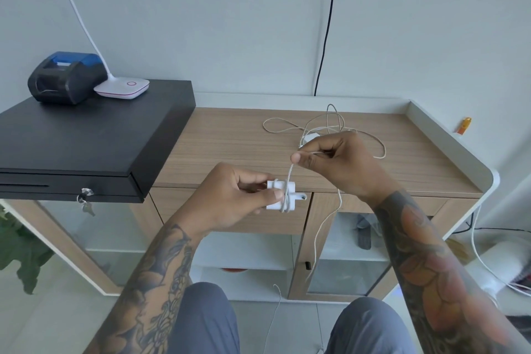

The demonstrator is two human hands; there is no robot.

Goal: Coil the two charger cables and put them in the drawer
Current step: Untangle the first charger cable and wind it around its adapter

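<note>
Left hand [230,195] grips white charger plug [280,195], right hand [333,155] pinches its cable [289,174] above bench [230,146] front edge; second charger cable [324,126] lies loose on bench; risk: slack tension lets wraps slip off plug.

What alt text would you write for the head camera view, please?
A person's left hand holds a white charger plug while the right hand pinches its cable, winding it around the plug. A second cable lies loose on the wooden counter.
</note>
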